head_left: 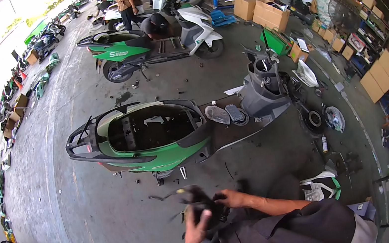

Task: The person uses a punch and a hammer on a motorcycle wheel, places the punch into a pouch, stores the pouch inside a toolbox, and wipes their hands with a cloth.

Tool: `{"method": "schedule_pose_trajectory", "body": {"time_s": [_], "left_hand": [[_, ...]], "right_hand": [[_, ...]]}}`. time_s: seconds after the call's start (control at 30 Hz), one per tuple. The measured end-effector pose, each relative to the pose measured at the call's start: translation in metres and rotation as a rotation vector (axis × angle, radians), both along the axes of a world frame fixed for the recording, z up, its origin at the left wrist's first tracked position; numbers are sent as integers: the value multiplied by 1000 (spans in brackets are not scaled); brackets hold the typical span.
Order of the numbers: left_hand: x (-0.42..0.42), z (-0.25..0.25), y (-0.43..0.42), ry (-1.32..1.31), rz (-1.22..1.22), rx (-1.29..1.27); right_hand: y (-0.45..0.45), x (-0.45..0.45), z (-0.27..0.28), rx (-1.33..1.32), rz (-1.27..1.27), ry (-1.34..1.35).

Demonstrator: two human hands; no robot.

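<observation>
My left hand [196,228] is closed around a dark bundle [196,196] that looks like black wiring, with a small yellow piece and loose ends sticking out to the left. It is blurred, so its exact kind does not show. The curled fingers of my right hand [230,198] grip the same bundle from its right side. Just beyond both hands stands a green and grey scooter [174,157], its seat off and the compartment under it uncovered. On its footboard lie a clear-wrapped packet [217,114], a blue-grey box-like part [236,112] and a round part partly beneath it.
Farther back, a person [156,25] crouches behind a green and white scooter [119,52]; another person [124,3] stands behind. A spray can [324,144], a wheel [312,121] and a white-green panel [321,186] lie to the right. Cardboard boxes [270,14] and a green crate [275,41] stand beyond.
</observation>
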State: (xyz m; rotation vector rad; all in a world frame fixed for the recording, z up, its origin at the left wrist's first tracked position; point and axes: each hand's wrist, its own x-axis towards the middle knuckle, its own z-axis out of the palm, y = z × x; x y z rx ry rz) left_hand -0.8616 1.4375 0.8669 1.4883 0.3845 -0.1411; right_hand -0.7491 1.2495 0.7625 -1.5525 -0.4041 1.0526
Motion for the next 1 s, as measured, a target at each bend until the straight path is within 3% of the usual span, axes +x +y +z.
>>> {"method": "schedule_pose_trajectory", "body": {"time_s": [0.03,0.07,0.1,0.13,0.2,0.3,0.43,0.53,0.63,0.83,0.97,1.0], "left_hand": [[2,3,-2,44,-194,86],[8,4,-4,-27,-381,183],[17,7,-8,-99,-568,281],[24,34,-17,-194,-483,325],[25,30,-11,-183,-378,182],[19,39,5,-180,-290,185],[12,45,16,-178,-264,370],[7,40,16,-210,-302,488],[6,34,8,-257,-292,569],[-1,17,2,-261,-317,716],[-4,28,12,-5,-381,708],[-10,16,13,-62,-354,756]], "right_hand": [[4,-2,-2,149,26,48],[5,-3,-2,275,97,-233],[4,-5,7,231,130,-205],[2,-7,14,186,163,-178],[5,-8,24,239,144,63],[15,-6,34,514,-20,714],[18,0,61,680,-65,935],[22,-6,38,738,-62,938],[22,-16,44,744,-65,693],[18,-3,41,325,-120,492],[14,-5,27,299,-30,324],[24,-2,51,240,-7,319]]}}
